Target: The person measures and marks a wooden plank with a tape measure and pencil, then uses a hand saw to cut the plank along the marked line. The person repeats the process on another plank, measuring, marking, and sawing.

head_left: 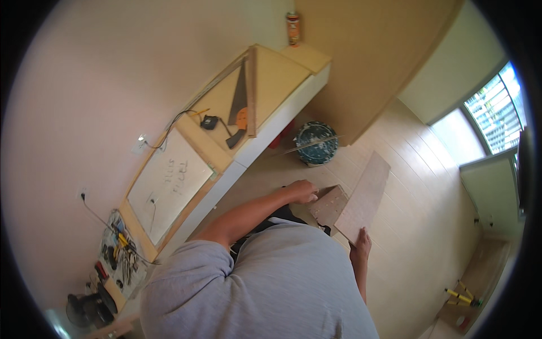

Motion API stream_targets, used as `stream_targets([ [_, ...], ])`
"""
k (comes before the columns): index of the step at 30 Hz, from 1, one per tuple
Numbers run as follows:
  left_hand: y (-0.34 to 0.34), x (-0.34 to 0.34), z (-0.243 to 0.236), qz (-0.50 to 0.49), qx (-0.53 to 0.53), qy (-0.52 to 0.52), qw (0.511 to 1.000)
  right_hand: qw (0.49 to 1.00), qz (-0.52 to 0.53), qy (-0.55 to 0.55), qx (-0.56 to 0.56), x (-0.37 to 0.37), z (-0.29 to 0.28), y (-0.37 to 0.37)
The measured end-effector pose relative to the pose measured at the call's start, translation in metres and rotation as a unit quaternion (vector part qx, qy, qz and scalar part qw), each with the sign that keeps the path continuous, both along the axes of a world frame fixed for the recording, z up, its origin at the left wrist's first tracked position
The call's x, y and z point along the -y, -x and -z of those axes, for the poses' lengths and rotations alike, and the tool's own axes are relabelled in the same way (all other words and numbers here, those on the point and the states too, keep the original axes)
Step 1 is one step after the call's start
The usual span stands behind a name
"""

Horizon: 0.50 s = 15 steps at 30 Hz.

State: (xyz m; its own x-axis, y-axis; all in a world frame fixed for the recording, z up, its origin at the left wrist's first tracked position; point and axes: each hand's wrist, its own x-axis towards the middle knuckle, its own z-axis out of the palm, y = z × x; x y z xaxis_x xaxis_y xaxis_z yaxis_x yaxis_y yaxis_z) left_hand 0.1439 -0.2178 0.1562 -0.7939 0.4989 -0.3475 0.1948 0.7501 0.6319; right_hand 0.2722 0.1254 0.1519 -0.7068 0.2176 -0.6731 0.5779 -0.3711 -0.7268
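My right hand (361,243) grips the lower end of a long, flat wooden board (364,195), its thumb on the top face. The board slants up and away over the floor. My left hand (305,192) is closed in front of my body, knuckles up. Whatever is in its fingers, if anything, is hidden. Beside it, between my two hands, lies a brown, speckled wooden surface (332,206), partly covered by the board and my body.
Left, a long counter (276,62) carries a handsaw (240,101), a tape measure (209,122), a pencil and wooden strips. A stained bucket (316,144) stands on the floor beyond my hands, a thin strip across it. Loose hand tools (121,248) lie lower left. An orange can (293,29) stands at the far end.
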Motion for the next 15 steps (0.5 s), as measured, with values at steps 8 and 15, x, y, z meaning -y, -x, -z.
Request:
stream_targets([
  [8,-0.039,0.122,-0.026,-0.351,-0.113,-0.117,0.922,0.997,-0.005,-0.025,0.071,-0.001,0.046,0.02],
  [15,-0.013,0.217,-0.049,-0.486,-0.226,-0.04,0.843,0.997,-0.038,-0.047,0.056,0.007,0.064,0.027],
])
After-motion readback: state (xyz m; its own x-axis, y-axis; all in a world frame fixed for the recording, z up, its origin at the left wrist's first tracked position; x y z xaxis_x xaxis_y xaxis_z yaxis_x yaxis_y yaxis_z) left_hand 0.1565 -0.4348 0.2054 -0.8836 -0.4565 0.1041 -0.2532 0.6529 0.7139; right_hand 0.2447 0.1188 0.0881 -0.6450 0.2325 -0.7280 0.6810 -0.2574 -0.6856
